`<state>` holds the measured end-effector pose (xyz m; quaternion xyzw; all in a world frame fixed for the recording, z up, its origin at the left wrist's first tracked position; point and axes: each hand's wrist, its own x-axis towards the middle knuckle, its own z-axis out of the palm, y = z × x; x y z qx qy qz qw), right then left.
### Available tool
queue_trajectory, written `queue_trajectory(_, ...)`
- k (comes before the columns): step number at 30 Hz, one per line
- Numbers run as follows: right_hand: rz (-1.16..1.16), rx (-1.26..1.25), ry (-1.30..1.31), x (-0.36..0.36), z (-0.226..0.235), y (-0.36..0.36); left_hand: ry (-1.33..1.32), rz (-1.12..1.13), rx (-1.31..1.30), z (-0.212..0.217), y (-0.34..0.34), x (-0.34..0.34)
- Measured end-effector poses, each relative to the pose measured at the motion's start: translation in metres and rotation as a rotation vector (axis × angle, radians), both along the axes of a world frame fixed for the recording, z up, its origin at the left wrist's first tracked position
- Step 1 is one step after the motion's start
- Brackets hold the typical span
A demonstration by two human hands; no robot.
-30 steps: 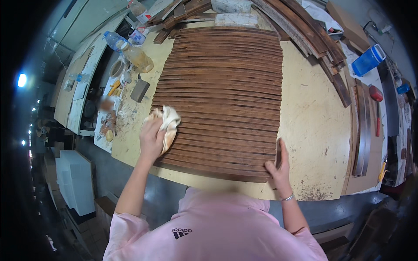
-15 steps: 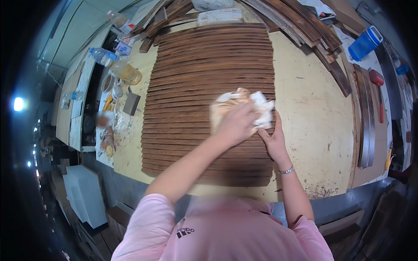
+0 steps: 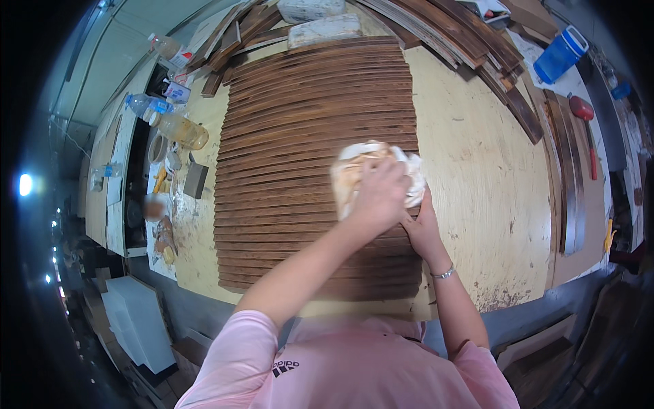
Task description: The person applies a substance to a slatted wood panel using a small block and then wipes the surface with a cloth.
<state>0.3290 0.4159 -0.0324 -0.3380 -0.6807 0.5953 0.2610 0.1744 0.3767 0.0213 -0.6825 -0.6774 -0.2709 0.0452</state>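
Note:
A broad row of dark brown wooden slats [image 3: 306, 116] lies side by side on the pale table, running left to right. Pressed on the slats near their right ends is a crumpled white cloth [image 3: 351, 170], stained orange-brown. My left hand [image 3: 385, 194] is closed over this cloth, slightly blurred by motion. At the right ends of the slats rests my right hand [image 3: 424, 225], just below the cloth. Its thumb is spread from the stretched fingers, with the thumb on the slats and the fingers along their ends; part of the fingers is hidden by the cloth.
Plastic bottles [image 3: 180, 129], a roll of tape [image 3: 158, 148] and a dark block [image 3: 196, 180] are on the left. Loose boards [image 3: 470, 41] are piled at the back right. A blue jug [image 3: 561, 56] and a red-headed mallet [image 3: 581, 108] lie further right.
My left hand and the cloth have moved slightly nearer to me over the slats. My right hand has slid a little nearer along the slat ends. The whole view has shifted slightly.

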Motion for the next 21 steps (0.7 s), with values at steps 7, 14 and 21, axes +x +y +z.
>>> queue_trajectory(7, -0.029, -0.051, -0.006, 0.003, 0.001, -0.001, -0.082, 0.047, -0.038, -0.005, -0.049, -0.049)
queue_trajectory(14, -0.025, -0.069, 0.025, 0.005, -0.002, 0.009, -0.176, 0.574, -0.186, -0.004, -0.193, -0.189)
queue_trajectory(21, 0.042, 0.084, -0.137, -0.02, 0.0, 0.047, -0.052, 0.237, -0.016, -0.004, -0.09, -0.134)
